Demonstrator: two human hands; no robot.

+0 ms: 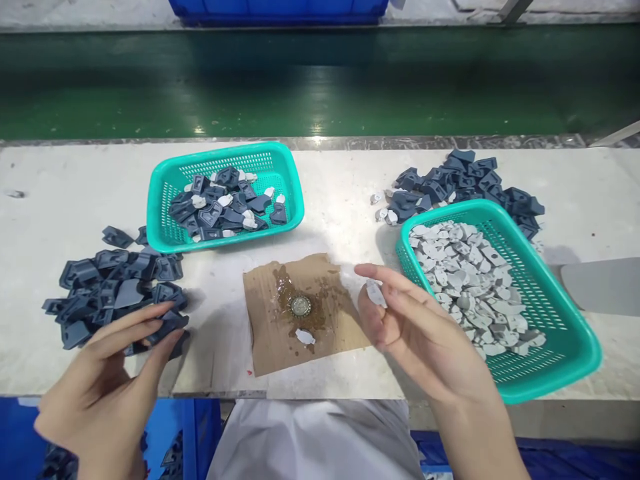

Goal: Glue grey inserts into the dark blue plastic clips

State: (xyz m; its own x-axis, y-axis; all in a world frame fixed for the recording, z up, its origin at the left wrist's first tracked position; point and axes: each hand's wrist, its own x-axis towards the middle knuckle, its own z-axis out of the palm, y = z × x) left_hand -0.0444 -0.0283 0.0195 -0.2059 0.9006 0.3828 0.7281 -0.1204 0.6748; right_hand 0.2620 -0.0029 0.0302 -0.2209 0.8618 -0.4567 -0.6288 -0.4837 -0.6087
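My left hand [107, 383] is at the edge of a heap of dark grey-blue plastic parts [90, 280], its thumb and fingers pinched on one dark plastic part [169, 324]. Between the thumb and fingers of my right hand [425, 337] sits a small white plastic piece [376, 293], held above the table beside the brown cardboard [270, 357]. On that wet-stained cardboard lie a round metal cap [301, 306] with something shiny in it and another white piece [305, 337].
A green basket [155, 200] at back left holds dark parts with white pieces among them. The right green basket [583, 353] holds many white pieces. Behind it lies a second dark heap [465, 177]. A green belt [320, 93] runs along the back, below a blue crate [280, 10].
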